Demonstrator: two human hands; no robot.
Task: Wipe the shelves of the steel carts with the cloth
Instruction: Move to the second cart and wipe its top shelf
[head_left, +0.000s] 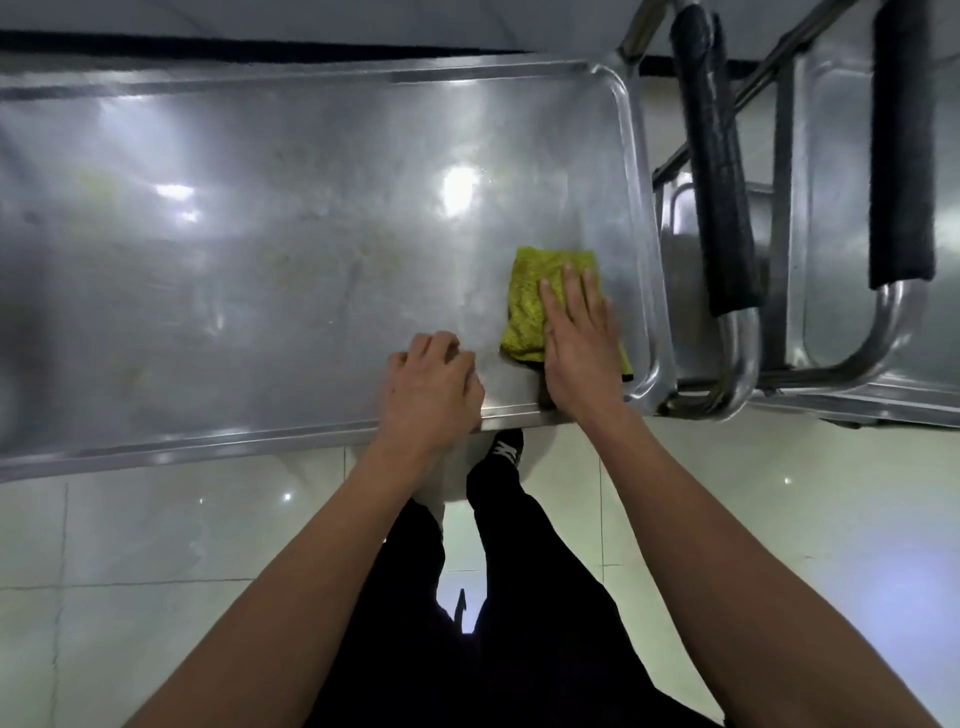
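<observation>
The top shelf of a steel cart fills the upper half of the head view, shiny and smeared. A yellow-green cloth lies flat near the shelf's right front corner. My right hand presses on the cloth with straight fingers, covering its right part. My left hand rests at the shelf's front rim, fingers curled over the edge, just left of the cloth.
A second steel cart stands close on the right, handles with black foam grips between the two carts. Pale tiled floor lies below the shelf. My legs in black trousers and a shoe stand under the front rim.
</observation>
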